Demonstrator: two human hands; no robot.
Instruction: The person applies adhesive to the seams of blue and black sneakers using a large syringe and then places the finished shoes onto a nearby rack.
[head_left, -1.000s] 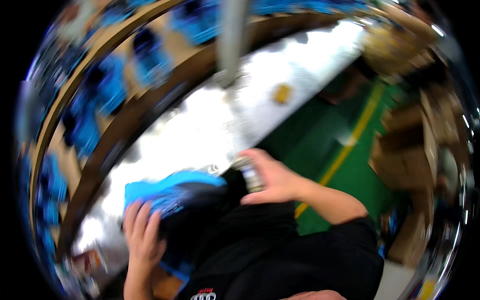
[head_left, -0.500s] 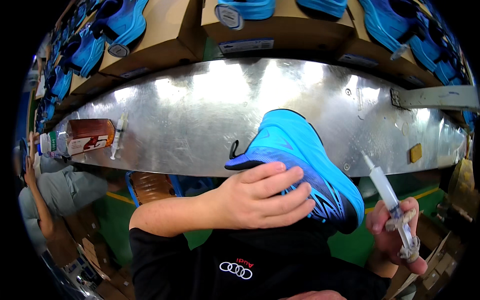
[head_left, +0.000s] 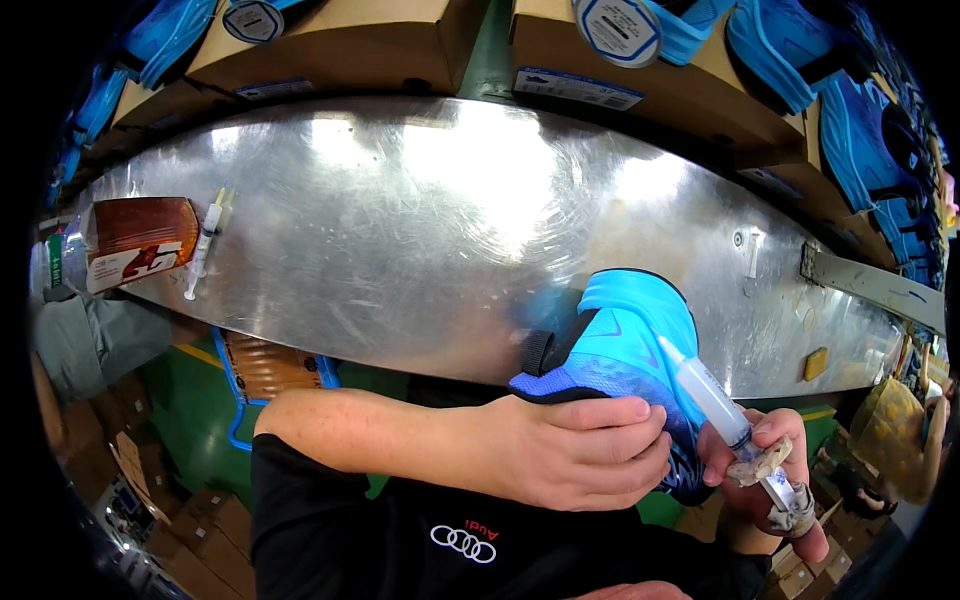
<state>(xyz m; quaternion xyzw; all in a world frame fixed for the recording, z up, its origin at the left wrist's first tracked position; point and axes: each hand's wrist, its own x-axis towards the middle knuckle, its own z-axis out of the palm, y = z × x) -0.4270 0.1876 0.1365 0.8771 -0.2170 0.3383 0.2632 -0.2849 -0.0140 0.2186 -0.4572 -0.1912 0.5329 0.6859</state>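
A bright blue and violet sneaker [head_left: 630,345] is held on its side over the metal table's near edge, its heel end towards the far side. My left hand [head_left: 590,455] wraps over the upper, fingers closed on it. Closed round a syringe [head_left: 712,402] is my right hand [head_left: 765,475], at the shoe's right side. The syringe has a clear barrel, with pale wrapping around its rear part. Its thin tip points up and left, over the blue sidewall of the sneaker; whether it touches, I cannot tell.
On the metal table [head_left: 400,240] at left lie a second syringe [head_left: 205,245] and a bottle of amber liquid [head_left: 150,235]. A small yellow-brown block [head_left: 816,364] and a metal bracket [head_left: 870,285] are at right. Cardboard boxes [head_left: 330,55] bearing blue shoes line the far side.
My right hand has brought the syringe left, so its tip now overlaps the sneaker. The sneaker has turned slightly in my left hand. The whole view has shifted and tilted.
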